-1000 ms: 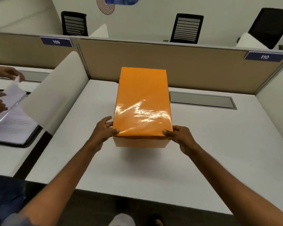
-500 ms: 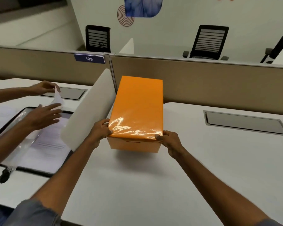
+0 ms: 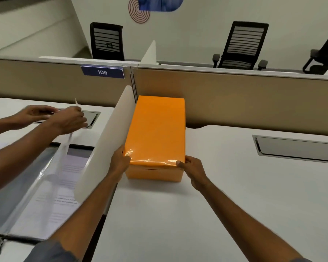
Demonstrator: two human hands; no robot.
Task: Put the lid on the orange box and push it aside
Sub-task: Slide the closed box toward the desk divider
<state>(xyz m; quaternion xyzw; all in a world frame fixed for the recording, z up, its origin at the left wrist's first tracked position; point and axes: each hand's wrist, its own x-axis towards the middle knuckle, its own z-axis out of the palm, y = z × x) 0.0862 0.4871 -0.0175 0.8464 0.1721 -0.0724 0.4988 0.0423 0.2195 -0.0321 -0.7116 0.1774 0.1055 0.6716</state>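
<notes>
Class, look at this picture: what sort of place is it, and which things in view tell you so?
Most likely an open-plan office: white desks split by a divider panel, a numbered desk sign reading 109, and black office chairs behind the partition.

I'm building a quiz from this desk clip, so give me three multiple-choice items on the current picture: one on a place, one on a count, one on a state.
1. Where does the orange box stand?
A. at the desk's left, beside the white divider
B. on a chair
C. over the grey hatch at the right

2. How many hands show in all?
A. two
B. three
C. four

3. What state is the box's lid in?
A. lying beside the box
B. on the box
C. leaning on the tan partition

Answers:
1. A: the box's left side runs along the divider, its far end near the partition.
2. C: the left hand and right hand hold the box's near corners, and another person's two hands handle a sheet at the next desk.
3. B: the glossy lid covers the whole top.
</notes>
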